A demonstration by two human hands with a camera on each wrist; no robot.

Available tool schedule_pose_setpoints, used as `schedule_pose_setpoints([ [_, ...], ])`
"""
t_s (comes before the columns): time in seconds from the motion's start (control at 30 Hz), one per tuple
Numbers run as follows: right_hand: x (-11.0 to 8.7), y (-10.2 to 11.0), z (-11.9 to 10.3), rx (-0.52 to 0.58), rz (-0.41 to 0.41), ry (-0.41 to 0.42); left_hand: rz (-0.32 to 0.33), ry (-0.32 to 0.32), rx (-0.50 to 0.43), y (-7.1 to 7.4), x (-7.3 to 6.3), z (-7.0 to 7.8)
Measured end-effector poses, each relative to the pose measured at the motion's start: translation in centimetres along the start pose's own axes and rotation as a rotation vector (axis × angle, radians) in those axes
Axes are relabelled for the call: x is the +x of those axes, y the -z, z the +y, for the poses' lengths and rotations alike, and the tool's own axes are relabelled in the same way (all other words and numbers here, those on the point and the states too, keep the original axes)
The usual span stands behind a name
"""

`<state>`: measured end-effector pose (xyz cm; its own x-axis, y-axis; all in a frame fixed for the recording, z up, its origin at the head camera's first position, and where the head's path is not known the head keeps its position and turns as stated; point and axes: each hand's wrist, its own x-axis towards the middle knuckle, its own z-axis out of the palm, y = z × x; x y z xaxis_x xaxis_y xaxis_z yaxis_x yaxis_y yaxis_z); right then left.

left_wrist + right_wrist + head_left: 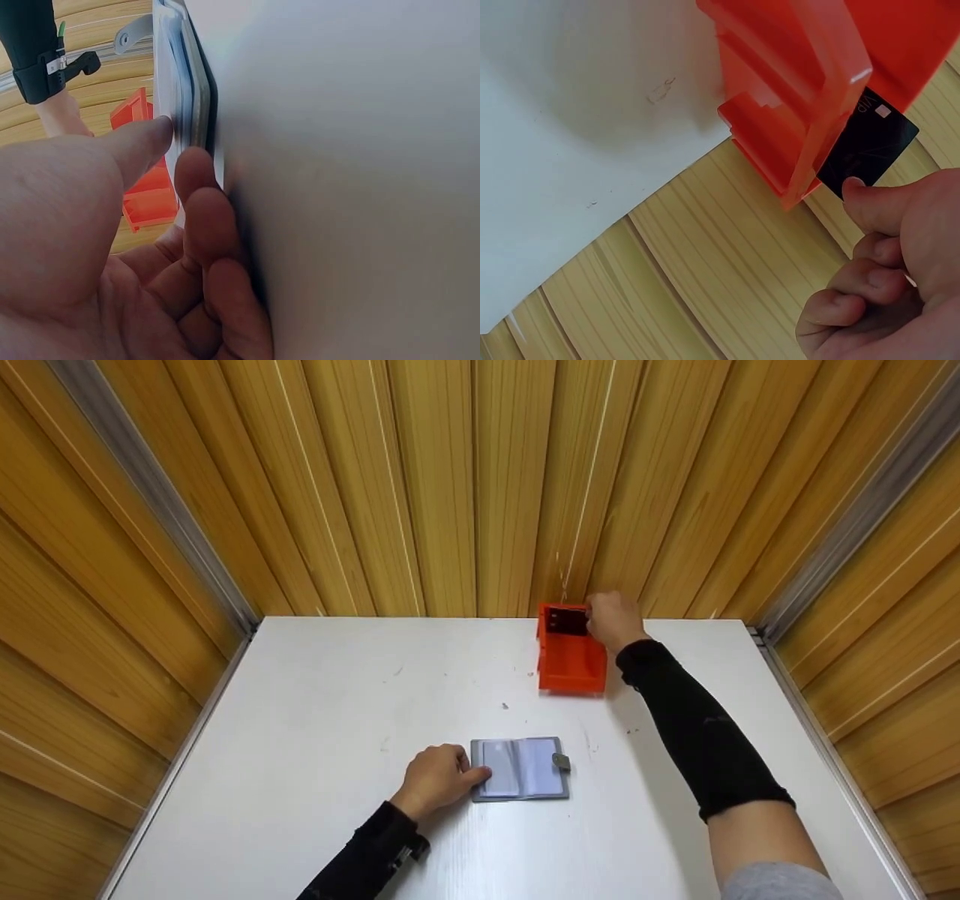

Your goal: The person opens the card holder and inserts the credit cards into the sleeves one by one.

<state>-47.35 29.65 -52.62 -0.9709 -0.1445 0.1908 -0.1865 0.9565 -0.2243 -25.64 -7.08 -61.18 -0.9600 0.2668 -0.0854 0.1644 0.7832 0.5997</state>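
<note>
A grey card holder [521,769] lies open on the white table, its clear sleeves spread and a snap strap on its right edge. My left hand [439,777] pinches its left edge, thumb on top of the sleeve and fingertips at the underside, as the left wrist view shows. Toward the back of the table stands a red plastic bin [572,660]. Over its back right corner, my right hand [615,619] pinches a black card [874,139] marked VIP between thumb and fingers. Part of the card is hidden behind the bin's wall in the right wrist view.
The white table [337,712] ends at a wood-patterned wall [435,487] right behind the bin. More wood-patterned panels [97,607] with metal rails flank both sides. Small dark marks dot the tabletop.
</note>
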Motion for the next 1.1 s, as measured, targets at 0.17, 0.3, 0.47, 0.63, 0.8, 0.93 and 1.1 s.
schedule_pose_setpoints([
  [0.17,-0.3,0.6,-0.5,-0.024,-0.012,0.04,0.006,-0.007,0.001,0.0,-0.1,0.0],
  [0.3,-0.6,1.2,-0.8,-0.016,-0.014,0.052,0.007,-0.006,-0.002,0.0,-0.1,0.0],
  [0.47,-1.1,2.1,-0.9,-0.005,-0.013,0.058,0.006,-0.01,0.002,0.0,-0.1,0.0],
  [0.63,-2.4,3.0,-1.3,0.039,0.003,0.08,0.002,-0.009,0.002,0.0,0.0,-0.1],
  [0.8,-4.0,3.6,-2.5,0.051,-0.03,0.089,-0.002,0.0,0.0,0.2,0.0,-0.1],
  [0.93,-5.1,3.7,-3.3,0.077,-0.06,0.089,-0.01,0.007,-0.002,0.3,-0.1,0.0],
  [1.1,-6.5,3.9,-4.2,0.07,-0.055,0.126,-0.009,-0.002,0.009,0.2,-0.1,0.2],
])
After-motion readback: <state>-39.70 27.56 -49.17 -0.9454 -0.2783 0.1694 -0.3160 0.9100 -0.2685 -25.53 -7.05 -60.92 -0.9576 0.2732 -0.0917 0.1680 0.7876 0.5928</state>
